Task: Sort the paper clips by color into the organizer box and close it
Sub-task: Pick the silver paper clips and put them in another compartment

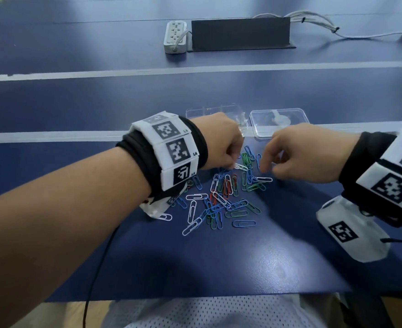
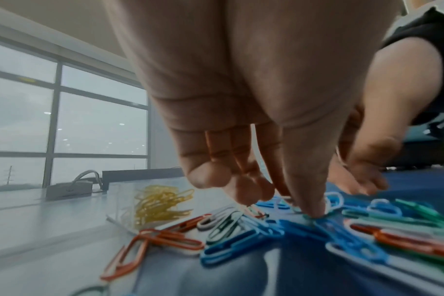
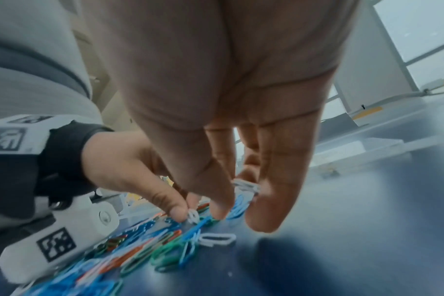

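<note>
A loose pile of paper clips (image 1: 226,197), blue, green, red and white, lies on the blue table. My left hand (image 1: 233,164) reaches down into its far edge, and thumb and forefinger pinch a white paper clip (image 3: 193,216) against the table. My right hand (image 1: 266,169) hovers just right of it, fingers pointing down, with a few white clips (image 3: 246,185) tucked between its curled fingers. Behind the hands lies the clear organizer box (image 1: 214,112), open. Yellow clips (image 2: 160,206) fill one compartment. The box's lid (image 1: 279,121) lies flat to its right.
A white power strip (image 1: 175,36) and a dark upright panel (image 1: 240,34) stand at the far side of the table, with white cables (image 1: 318,22) trailing right. A black cord (image 1: 95,268) runs off the near table edge under my left arm.
</note>
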Tool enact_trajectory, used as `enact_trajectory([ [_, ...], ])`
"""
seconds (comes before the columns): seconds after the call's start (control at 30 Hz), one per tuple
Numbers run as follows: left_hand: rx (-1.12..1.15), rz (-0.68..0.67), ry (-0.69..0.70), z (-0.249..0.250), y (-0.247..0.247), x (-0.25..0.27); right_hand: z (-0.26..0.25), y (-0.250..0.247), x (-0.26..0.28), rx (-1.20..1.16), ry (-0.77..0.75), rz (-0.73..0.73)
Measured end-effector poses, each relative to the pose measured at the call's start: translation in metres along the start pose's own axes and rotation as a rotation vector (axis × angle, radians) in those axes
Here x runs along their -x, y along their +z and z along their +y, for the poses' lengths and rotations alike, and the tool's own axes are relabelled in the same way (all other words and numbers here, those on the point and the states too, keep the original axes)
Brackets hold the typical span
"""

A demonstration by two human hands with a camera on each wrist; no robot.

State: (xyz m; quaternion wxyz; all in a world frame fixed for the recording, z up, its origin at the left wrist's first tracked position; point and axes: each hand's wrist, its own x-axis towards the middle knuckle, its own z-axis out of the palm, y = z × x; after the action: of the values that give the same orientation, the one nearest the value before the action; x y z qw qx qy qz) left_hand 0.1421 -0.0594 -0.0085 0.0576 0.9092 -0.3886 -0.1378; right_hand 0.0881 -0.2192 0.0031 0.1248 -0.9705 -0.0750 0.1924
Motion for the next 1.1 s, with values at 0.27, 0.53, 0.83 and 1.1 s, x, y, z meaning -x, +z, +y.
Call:
enact_trajectory([
  [0.27,0.211,0.079,-0.074,-0.007,-0.008,0.012,-0.009,0.008,0.006,0.101,-0.134,-0.018],
  [0.53,0.288,0.001,-0.187,-0.024,-0.008,0.035,-0.016,0.002,0.002,0.031,-0.055,-0.003],
  [0.83,0.240,0.047,-0.341,-0.028,-0.003,0.038,-0.035,-0.004,-0.023,-0.116,0.034,0.055],
  [1.1,-0.002,0.090,-0.273,-0.015,-0.001,0.018,-0.052,0.010,-0.032,0.118,0.075,0.049],
])
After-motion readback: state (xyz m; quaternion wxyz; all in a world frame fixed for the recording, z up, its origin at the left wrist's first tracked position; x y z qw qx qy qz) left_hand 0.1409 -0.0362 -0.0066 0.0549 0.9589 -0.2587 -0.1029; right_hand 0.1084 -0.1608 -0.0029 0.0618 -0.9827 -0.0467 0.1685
